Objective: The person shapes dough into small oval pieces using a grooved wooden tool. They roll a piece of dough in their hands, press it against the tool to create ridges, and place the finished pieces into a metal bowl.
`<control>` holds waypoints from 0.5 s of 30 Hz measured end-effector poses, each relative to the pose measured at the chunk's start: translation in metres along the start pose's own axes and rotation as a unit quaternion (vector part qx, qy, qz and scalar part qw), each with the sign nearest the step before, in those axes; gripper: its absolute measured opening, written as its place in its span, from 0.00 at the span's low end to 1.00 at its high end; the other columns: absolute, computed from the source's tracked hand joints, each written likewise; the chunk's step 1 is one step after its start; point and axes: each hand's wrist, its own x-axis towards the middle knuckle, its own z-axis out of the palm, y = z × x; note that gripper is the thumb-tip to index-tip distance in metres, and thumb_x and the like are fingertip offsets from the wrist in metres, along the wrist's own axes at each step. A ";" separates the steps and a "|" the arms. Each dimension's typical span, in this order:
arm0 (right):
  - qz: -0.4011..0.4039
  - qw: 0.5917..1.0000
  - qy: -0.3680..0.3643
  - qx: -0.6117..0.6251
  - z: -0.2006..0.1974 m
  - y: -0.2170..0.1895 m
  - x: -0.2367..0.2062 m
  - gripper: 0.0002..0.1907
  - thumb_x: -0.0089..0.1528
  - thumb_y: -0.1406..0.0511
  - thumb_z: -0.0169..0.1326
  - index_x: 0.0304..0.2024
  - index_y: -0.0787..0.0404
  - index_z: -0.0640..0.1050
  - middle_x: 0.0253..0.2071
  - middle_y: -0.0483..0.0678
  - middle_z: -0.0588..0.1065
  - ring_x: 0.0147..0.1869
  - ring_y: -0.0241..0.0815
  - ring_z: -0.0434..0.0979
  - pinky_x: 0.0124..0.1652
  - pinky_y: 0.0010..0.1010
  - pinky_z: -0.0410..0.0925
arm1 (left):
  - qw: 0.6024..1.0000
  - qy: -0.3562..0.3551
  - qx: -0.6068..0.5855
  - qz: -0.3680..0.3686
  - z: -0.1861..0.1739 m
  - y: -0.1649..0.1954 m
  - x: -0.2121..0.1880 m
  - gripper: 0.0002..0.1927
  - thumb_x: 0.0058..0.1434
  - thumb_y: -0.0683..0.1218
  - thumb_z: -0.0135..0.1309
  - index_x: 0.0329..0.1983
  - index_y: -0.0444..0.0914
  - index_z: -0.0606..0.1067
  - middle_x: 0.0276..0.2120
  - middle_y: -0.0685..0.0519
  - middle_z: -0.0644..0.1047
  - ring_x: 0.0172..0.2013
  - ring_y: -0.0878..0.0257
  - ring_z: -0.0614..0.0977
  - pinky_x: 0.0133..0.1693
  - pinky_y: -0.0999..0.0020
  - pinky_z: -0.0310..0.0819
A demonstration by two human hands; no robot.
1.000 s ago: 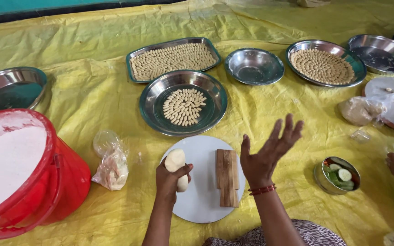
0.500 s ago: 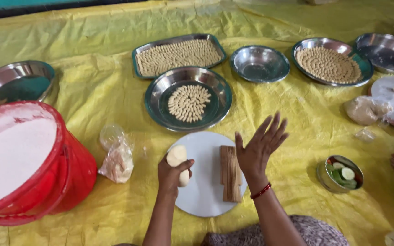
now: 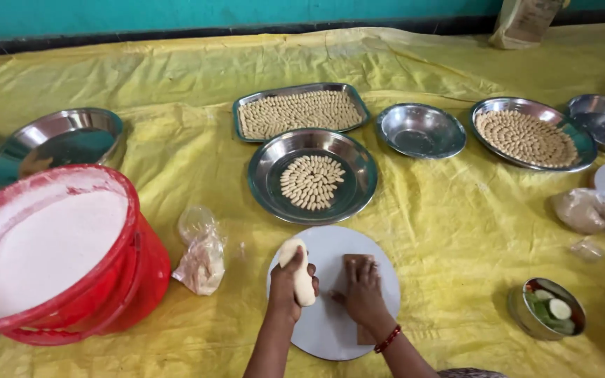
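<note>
The left hand (image 3: 285, 283) is gripping a dough log (image 3: 300, 273), fingers curled around it, over the white board's (image 3: 330, 329) left side. The right hand (image 3: 364, 290) is pressing flat, fingers together, on a wooden block (image 3: 358, 269), hiding most of it. Just beyond, a steel plate (image 3: 313, 176) is showing rows of shaped pieces (image 3: 311, 182). The red tub (image 3: 57, 259) is running off the left edge.

A single view is being given, from a camera worn on the person's head; it is being aimed steeply down and forward over a yellow sheet (image 3: 456, 231) spread on the floor; the round white board (image 3: 330, 294) is being seen close at the bottom edge; the teal wall (image 3: 246, 14) is being caught far off along the top; no second view is being offered.
</note>
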 end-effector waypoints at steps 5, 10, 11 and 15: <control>-0.031 0.933 0.024 0.357 -0.055 -0.007 0.008 0.39 0.63 0.45 0.46 0.69 0.61 0.62 0.64 0.66 0.64 0.66 0.65 0.61 0.61 0.50 0.60 | 0.964 -0.154 -0.144 -0.165 -0.008 -0.018 0.015 0.25 0.61 0.59 0.55 0.47 0.34 0.73 0.21 0.50 0.73 0.16 0.60 0.74 0.17 0.67 0.68; -0.028 0.556 -0.242 0.795 -0.094 -0.023 0.003 0.38 0.60 0.43 0.37 0.62 0.60 0.72 0.51 0.56 0.81 0.50 0.46 0.83 0.50 0.37 0.75 | 0.953 -0.189 0.033 -0.235 -0.003 -0.053 0.023 0.17 0.60 0.47 0.62 0.49 0.39 0.72 0.27 0.50 0.77 0.22 0.61 0.79 0.23 0.67 0.73; -0.037 0.584 -0.217 0.781 -0.094 -0.026 0.003 0.33 0.63 0.47 0.41 0.60 0.63 0.73 0.47 0.57 0.80 0.49 0.47 0.83 0.49 0.40 0.75 | 0.951 -0.193 0.094 -0.223 -0.001 -0.059 0.023 0.18 0.58 0.45 0.64 0.49 0.38 0.72 0.27 0.51 0.77 0.23 0.61 0.79 0.23 0.66 0.74; 0.009 0.596 -0.124 0.793 -0.087 -0.025 0.008 0.19 0.67 0.58 0.52 0.52 0.68 0.76 0.30 0.50 0.72 0.36 0.44 0.77 0.44 0.42 0.76 | 0.927 -0.155 0.315 -0.131 0.009 -0.067 0.025 0.23 0.47 0.40 0.68 0.47 0.33 0.76 0.32 0.48 0.82 0.28 0.59 0.84 0.28 0.63 0.79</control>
